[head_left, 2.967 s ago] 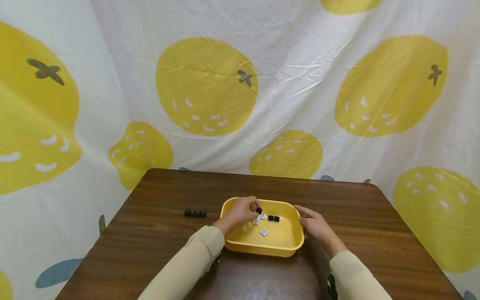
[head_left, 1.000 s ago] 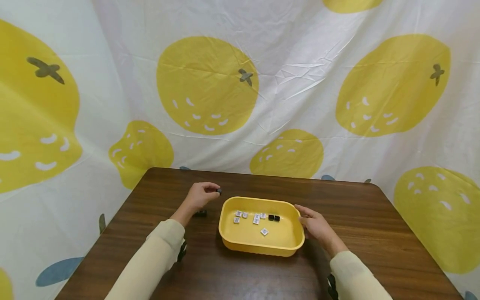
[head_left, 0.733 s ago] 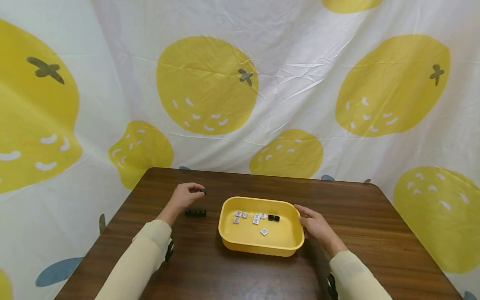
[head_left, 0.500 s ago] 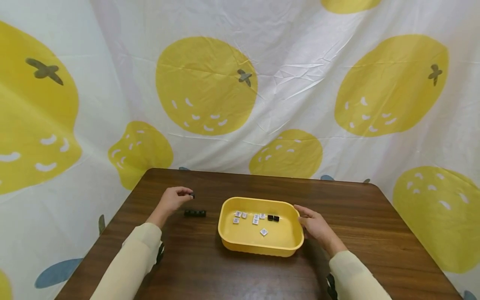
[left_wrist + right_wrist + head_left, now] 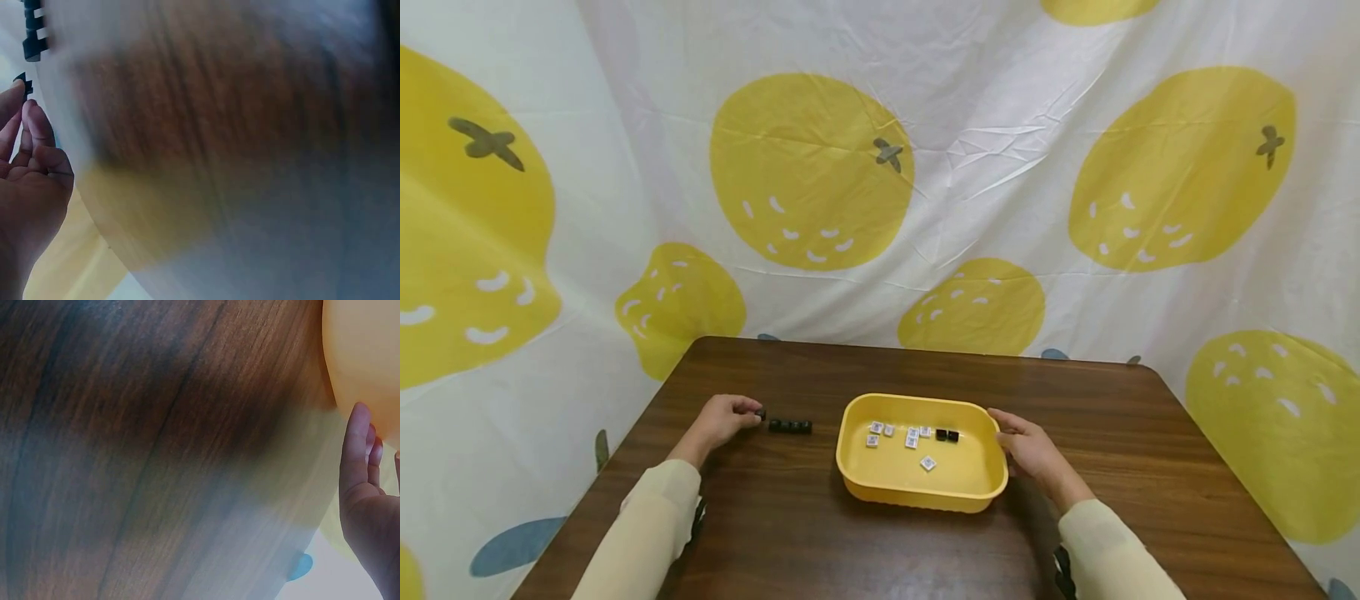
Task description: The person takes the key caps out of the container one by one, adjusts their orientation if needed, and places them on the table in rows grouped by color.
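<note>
My left hand (image 5: 724, 418) pinches a small black keycap-like block (image 5: 761, 413) between thumb and fingertips, low over the table. Just right of it lies a short row of similar black blocks (image 5: 791, 427), set end to end. In the left wrist view the pinched block (image 5: 24, 84) appears close to the row (image 5: 34, 37), apart from it. My right hand (image 5: 1030, 450) touches the right side of a yellow tray (image 5: 922, 497). Its fingers (image 5: 355, 444) look fairly straight against the wall in the right wrist view. The tray holds two black blocks (image 5: 947, 435) and several white printed ones (image 5: 912, 438).
The brown wooden table (image 5: 820, 542) runs back to a white curtain (image 5: 970, 175) printed with yellow fruit. The tray stands right of the black row, with a strip of tabletop between them.
My left hand has carried a black block out of the tray, leftward over the table, then down to the row's left end. The right hand has stayed at the tray's right side.
</note>
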`<act>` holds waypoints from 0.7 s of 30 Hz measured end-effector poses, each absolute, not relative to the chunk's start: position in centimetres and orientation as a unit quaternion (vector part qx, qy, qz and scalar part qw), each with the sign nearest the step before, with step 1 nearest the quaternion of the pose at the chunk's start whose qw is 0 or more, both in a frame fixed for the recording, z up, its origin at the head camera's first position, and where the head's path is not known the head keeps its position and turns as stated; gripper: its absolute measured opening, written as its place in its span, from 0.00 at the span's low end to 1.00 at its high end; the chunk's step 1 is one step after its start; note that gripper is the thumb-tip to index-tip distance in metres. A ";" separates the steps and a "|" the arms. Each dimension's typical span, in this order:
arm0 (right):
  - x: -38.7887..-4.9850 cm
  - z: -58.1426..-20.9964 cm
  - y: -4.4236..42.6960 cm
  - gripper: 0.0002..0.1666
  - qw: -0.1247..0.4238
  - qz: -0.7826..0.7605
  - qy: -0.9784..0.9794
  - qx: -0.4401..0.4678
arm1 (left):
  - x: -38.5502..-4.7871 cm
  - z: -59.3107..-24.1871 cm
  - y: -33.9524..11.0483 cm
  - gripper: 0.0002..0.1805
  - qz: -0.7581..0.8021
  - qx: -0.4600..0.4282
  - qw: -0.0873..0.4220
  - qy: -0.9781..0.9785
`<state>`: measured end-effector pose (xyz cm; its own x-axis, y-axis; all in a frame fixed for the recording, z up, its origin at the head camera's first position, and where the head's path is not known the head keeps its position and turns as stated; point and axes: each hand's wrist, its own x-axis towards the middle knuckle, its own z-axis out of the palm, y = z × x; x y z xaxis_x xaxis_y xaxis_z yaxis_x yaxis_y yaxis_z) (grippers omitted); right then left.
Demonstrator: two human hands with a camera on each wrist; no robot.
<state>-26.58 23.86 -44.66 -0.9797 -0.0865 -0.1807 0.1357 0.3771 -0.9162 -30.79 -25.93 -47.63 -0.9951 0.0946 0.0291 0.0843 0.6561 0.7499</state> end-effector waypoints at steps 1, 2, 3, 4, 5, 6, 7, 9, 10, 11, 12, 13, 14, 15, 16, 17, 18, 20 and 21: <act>-26.6 -44.6 23.9 0.30 0.099 -0.557 0.824 0.015 | -30.8 -47.7 -26.0 0.13 0.407 0.049 0.009 0.912; -26.6 -44.6 23.9 0.30 0.099 -0.557 0.825 0.014 | -30.7 -47.7 -26.0 0.13 0.404 0.047 0.013 0.913; -26.6 -44.6 23.8 0.30 0.100 -0.556 0.825 0.014 | -30.7 -47.8 -26.0 0.13 0.400 0.046 0.016 0.915; -26.6 -44.6 23.8 0.30 0.100 -0.556 0.825 0.015 | -30.7 -47.8 -26.0 0.13 0.397 0.046 0.019 0.917; -26.7 -44.6 23.8 0.30 0.101 -0.557 0.825 0.016 | -30.6 -47.8 -25.9 0.13 0.394 0.046 0.021 0.918; -26.7 -44.6 23.8 0.30 0.101 -0.557 0.824 0.016 | -30.6 -47.8 -25.9 0.13 0.393 0.045 0.023 0.918; -26.7 -44.6 23.8 0.30 0.102 -0.558 0.823 0.016 | -30.6 -47.8 -25.9 0.13 0.392 0.045 0.026 0.918; -26.7 -44.6 23.8 0.30 0.102 -0.559 0.823 0.017 | -30.6 -47.8 -25.9 0.12 0.392 0.052 0.028 0.918; -26.7 -44.6 23.8 0.30 0.102 -0.559 0.823 0.018 | -30.6 -47.9 -25.9 0.12 0.394 0.057 0.028 0.917; -26.7 -44.7 23.8 0.30 0.101 -0.559 0.823 0.017 | -30.6 -47.9 -25.9 0.12 0.394 0.062 0.027 0.916; -26.7 -44.7 23.8 0.30 0.100 -0.559 0.823 0.018 | -30.6 -47.9 -26.0 0.11 0.391 0.073 0.023 0.917; -26.7 -44.7 23.8 0.30 0.100 -0.559 0.823 0.017 | -30.6 -47.9 -26.0 0.11 0.392 0.078 0.023 0.916; -26.7 -44.7 23.8 0.30 0.100 -0.558 0.824 0.017 | -30.6 -47.8 -26.0 0.11 0.392 0.082 0.024 0.916; -26.7 -44.7 23.8 0.30 0.099 -0.557 0.824 0.016 | -30.6 -47.8 -26.0 0.11 0.389 0.087 0.023 0.917; -26.7 -44.7 23.8 0.30 0.098 -0.557 0.825 0.016 | -30.6 -47.9 -26.0 0.11 0.390 0.083 0.025 0.917; -26.7 -44.7 23.9 0.30 0.099 -0.556 0.825 0.014 | -30.6 -47.9 -25.9 0.11 0.390 0.080 0.026 0.917; -26.7 -44.7 23.9 0.30 0.098 -0.555 0.826 0.013 | -30.6 -47.9 -25.8 0.11 0.389 0.075 0.027 0.918; -26.7 -44.7 23.9 0.30 0.097 -0.553 0.827 0.012 | -30.7 -48.1 -25.6 0.12 0.390 0.064 0.033 0.918; -26.7 -44.7 23.9 0.30 0.097 -0.553 0.827 0.012 | -30.7 -48.1 -25.5 0.12 0.388 0.062 0.034 0.919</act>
